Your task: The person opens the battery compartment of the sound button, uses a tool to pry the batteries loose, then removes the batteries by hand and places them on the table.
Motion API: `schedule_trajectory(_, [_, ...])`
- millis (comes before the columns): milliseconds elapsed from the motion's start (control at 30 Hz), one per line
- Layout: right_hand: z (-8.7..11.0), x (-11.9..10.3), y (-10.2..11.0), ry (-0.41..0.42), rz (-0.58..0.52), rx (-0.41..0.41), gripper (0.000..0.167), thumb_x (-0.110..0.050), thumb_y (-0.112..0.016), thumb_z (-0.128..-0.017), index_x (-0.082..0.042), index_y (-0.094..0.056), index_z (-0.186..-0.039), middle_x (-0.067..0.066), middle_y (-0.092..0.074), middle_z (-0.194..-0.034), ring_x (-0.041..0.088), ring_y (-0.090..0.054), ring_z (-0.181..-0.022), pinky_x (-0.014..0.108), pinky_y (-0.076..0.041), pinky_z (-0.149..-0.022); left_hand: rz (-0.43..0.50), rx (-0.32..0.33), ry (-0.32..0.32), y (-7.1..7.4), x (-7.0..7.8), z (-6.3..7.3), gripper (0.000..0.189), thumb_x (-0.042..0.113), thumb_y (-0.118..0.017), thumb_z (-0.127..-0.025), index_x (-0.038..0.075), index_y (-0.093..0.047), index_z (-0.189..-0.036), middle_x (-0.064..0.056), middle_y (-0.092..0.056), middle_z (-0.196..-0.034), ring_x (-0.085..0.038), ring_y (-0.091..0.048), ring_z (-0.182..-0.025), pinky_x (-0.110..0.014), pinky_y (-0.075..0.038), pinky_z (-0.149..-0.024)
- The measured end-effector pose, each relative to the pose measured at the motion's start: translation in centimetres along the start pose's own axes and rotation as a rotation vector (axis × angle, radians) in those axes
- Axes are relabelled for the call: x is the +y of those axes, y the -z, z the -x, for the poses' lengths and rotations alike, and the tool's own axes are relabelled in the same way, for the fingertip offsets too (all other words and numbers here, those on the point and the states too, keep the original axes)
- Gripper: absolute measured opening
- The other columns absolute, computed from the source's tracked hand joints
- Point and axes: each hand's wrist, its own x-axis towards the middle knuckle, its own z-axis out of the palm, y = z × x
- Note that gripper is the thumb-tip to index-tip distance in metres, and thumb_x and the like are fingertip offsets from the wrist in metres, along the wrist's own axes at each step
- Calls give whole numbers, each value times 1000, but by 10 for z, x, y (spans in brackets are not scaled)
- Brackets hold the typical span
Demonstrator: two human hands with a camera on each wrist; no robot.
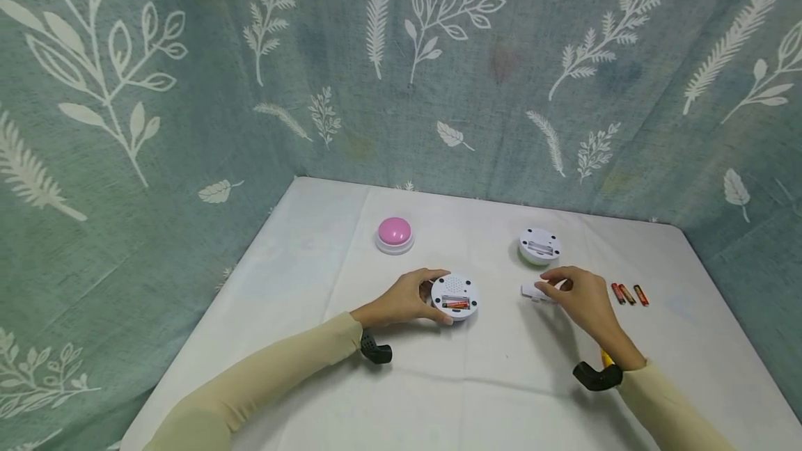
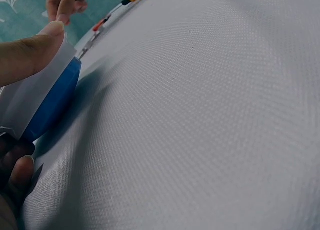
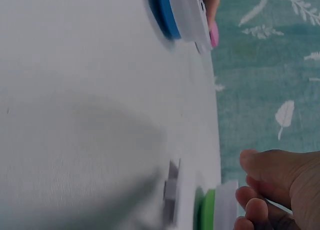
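My left hand [image 1: 404,298] grips a blue and white push button [image 2: 56,97] by its sides, fingers on one side and thumb on the other. Its white underside [image 1: 464,287] faces up, with a speaker grille and an uncovered battery compartment; red batteries [image 1: 456,304] show inside. To the right, my right hand [image 1: 579,294] hovers over a white battery cover [image 1: 532,291] on the table. Its fingers [image 3: 257,207] are loosely bent and look apart from the cover in the right wrist view.
A pink push button [image 1: 395,232] stands dome up at the back. Behind the cover, a green push button [image 1: 539,246] lies upside down with its compartment uncovered. Three loose batteries [image 1: 626,294] lie at the right. Under my right forearm shows a yellow-handled tool [image 1: 606,358], partly hidden.
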Motion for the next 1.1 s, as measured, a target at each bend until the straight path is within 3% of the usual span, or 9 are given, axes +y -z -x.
schedule_trajectory(533, [1, -42, -29, 111, -82, -88, 18, -20, -86, -86, -9, -81, -100, -5, -69, -85, 12, -52, -64, 27, -40, -56, -32, 3, 5, -1, -3, 0, 99, 40, -98, -67, 19, -52, -151, 6, -61, -117, -14, -56, -97, -26, -49, -81])
schedule_trajectory(667, [1, -51, -36, 176, -82, -106, 19, -20, -87, -85, -10, -82, -101, -8, -67, -84, 9, -50, -63, 26, -40, -56, -27, -2, 6, -1, -3, 0, 99, 40, -98, -67, 19, -51, -152, 7, -60, -119, -14, -57, -99, -27, -50, -84])
schedule_trajectory(867, [2, -61, -44, 264, -126, -154, 21, -21, -87, -84, -14, -81, -103, -6, -68, -91, 6, -51, -66, 26, -44, -58, -17, 1, 17, -2, -2, 1, 98, 40, -98, -68, 20, -51, -152, 7, -60, -121, -14, -56, -100, -27, -49, -84])
schedule_trajectory(1100, [1, -70, -50, 297, -160, -213, 21, -21, -86, -86, -16, -80, -106, -4, -68, -96, 8, -52, -70, 26, -45, -61, -9, -13, 6, -1, -1, 0, 98, 39, -97, -70, 18, -50, -152, 7, -60, -123, -14, -57, -101, -27, -50, -83])
